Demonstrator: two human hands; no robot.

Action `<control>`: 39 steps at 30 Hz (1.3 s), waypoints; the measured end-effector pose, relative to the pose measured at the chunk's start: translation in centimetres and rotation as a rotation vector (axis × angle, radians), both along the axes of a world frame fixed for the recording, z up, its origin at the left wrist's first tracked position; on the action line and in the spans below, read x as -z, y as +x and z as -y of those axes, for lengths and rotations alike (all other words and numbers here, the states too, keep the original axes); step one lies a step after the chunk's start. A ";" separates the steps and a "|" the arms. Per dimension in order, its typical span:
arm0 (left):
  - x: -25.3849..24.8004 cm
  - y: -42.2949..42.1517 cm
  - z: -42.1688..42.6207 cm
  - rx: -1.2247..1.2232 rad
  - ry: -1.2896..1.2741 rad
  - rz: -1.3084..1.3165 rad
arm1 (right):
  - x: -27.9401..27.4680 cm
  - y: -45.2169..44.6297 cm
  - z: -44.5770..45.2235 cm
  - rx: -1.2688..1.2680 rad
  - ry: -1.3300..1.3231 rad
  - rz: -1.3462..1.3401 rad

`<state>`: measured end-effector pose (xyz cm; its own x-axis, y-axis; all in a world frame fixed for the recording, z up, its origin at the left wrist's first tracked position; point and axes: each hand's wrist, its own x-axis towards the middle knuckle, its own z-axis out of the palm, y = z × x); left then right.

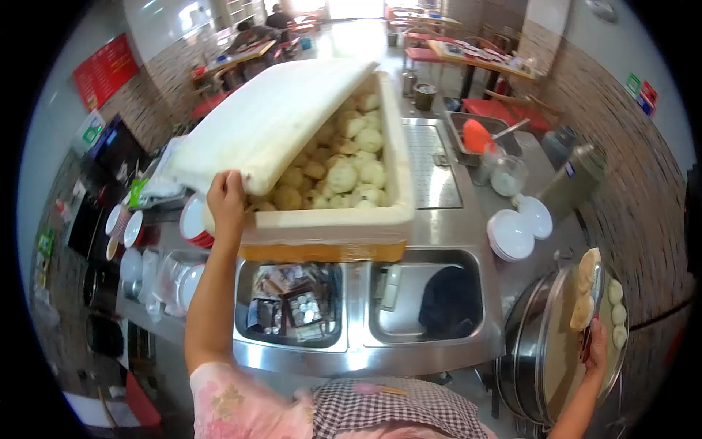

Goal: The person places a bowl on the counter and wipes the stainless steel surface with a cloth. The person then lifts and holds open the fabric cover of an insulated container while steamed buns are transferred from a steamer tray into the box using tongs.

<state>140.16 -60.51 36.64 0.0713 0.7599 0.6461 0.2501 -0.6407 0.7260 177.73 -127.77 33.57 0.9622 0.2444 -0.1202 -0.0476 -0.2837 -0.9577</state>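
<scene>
My left hand (227, 197) grips the near corner of a white foam lid (270, 110), which lies tilted across a foam box (329, 228). Through the uncovered right part of the box, many pale round buns (344, 175) show. At the right, my right hand (596, 344) is closed on the dark handle of tongs (587, 340). Browned flat pieces of dough (585, 289) are beside the metal end of the tongs, above a round steamer (563, 351). Several white buns (618, 314) lie along the steamer's right side.
Below the box are two sink basins, one with cash and coins (296, 304), the other with a dark cloth (451, 301). Bowls (510, 234) and a flask (581, 175) stand at right, more bowls (193, 219) at left. People sit at the far tables.
</scene>
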 end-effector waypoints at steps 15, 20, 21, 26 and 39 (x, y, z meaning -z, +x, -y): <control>-9.8 -3.0 -4.5 0.178 -0.016 0.279 | -7.7 -11.8 -59.6 -1.055 -0.231 -0.243; -5.5 -4.2 -3.8 0.235 0.080 0.221 | 0.7 -13.0 -77.0 -1.041 -0.360 -0.031; -4.7 -4.3 -3.8 0.262 0.113 0.236 | 2.0 -13.1 -78.9 -1.009 -0.437 0.061; -2.7 -4.5 -3.4 0.367 0.108 0.271 | 3.9 -13.8 -80.4 -0.940 -0.727 0.492; -0.7 -1.2 -0.5 0.353 0.097 0.217 | -8.7 -10.0 -46.3 -0.707 -0.777 0.980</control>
